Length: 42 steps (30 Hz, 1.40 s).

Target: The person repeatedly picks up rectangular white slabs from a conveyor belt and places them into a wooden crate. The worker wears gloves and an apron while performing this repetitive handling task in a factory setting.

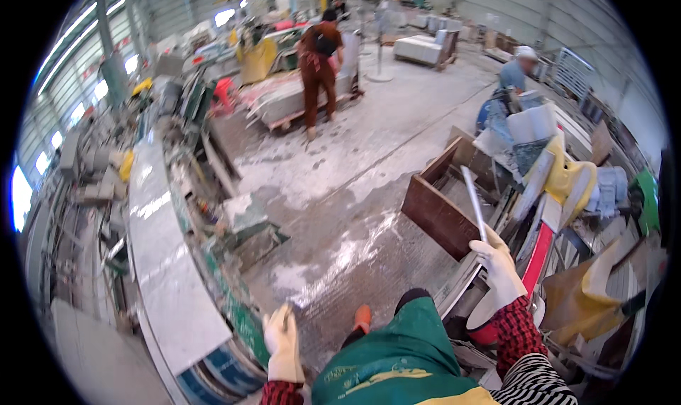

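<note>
My right hand [498,267], in a cream glove, is closed round the lower end of a slim, pale grey bar [474,201]. The bar points up and away, in front of a brown open-topped box [441,217]. At the lower left, my left hand [282,345] wears a matching glove. Its fingers are loosely bent and a little apart, and I see nothing held in them. It is beside the green edge of a machine with a long, shiny white slab [157,242] on top.
A person [320,68] in brown stands by a low stack of slabs [291,106] ahead. Another person [516,71] in blue is at the far right, behind cluttered equipment. A red bar [539,259] and a yellow piece [569,174] are right of my hand. The grey floor [333,256] looks wet.
</note>
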Motion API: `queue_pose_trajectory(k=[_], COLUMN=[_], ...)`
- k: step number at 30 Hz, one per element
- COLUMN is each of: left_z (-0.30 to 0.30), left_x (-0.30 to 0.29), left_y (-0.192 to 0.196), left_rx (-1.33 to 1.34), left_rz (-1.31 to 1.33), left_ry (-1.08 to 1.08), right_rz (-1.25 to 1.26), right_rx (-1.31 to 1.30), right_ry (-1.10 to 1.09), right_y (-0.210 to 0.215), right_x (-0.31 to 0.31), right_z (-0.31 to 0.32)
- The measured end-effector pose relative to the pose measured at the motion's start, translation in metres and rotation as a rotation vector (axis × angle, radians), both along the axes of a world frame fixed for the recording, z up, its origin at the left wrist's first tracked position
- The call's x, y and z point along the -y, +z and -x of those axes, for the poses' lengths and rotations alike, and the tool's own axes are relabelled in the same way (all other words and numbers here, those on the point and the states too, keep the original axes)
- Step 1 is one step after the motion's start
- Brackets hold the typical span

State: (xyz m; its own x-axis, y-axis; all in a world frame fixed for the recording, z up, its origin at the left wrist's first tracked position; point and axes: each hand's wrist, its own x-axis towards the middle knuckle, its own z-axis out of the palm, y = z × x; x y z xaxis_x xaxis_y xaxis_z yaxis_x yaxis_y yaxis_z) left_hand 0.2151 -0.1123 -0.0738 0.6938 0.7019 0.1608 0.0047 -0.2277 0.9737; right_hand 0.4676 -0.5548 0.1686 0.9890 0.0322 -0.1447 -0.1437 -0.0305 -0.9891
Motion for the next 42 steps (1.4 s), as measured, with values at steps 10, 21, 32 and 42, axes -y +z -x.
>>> queue_pose_trajectory(k=[10, 21, 32, 42], left_z=[-0.018, 0.172, 0.21, 0.204], left_x=[0.079, 0.008, -0.046, -0.067], left_y=[0.192, 0.11, 0.054, 0.052], left_rx=[0.425, 0.409, 0.464, 0.471], left_rz=[1.216, 0.886, 0.86, 0.845], left_ry=[-0.096, 0.7, 0.889, 0.948], right_rz=[0.55, 0.469, 0.615, 0.473], right_rx=[0.725, 1.018, 0.273, 0.121], right_ry=[1.259, 1.282, 0.754, 0.573], right_y=[0.006, -0.039, -0.103, -0.122], right_x=[-0.219, -0.253, -0.104, -0.063], right_z=[0.065, 0.084, -0.016, -0.031])
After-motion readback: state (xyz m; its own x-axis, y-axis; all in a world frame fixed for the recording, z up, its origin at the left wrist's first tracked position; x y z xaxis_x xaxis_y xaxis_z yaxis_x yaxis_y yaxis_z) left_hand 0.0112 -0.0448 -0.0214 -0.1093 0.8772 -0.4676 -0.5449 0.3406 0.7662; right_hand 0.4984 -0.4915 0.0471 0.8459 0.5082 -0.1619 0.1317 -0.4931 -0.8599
